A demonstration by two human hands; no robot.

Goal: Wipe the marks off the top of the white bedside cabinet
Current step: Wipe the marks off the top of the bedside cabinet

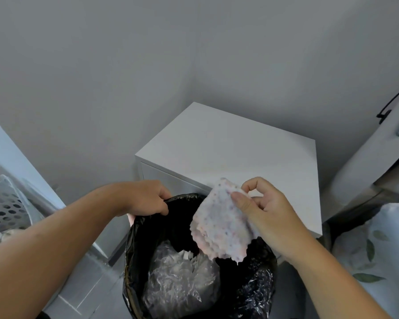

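While the left hand [145, 199] gripped the rim of the black bin bag [247, 288], the right hand [263, 208] pinched a speckled cloth [219, 229] by its top corner, so the cloth hung long-axis down over the bag's mouth. Beyond both hands and slightly to the right stood the white cabinet [240, 153], its top showing no clear marks. The right hand was nearer to it, almost over its front edge.
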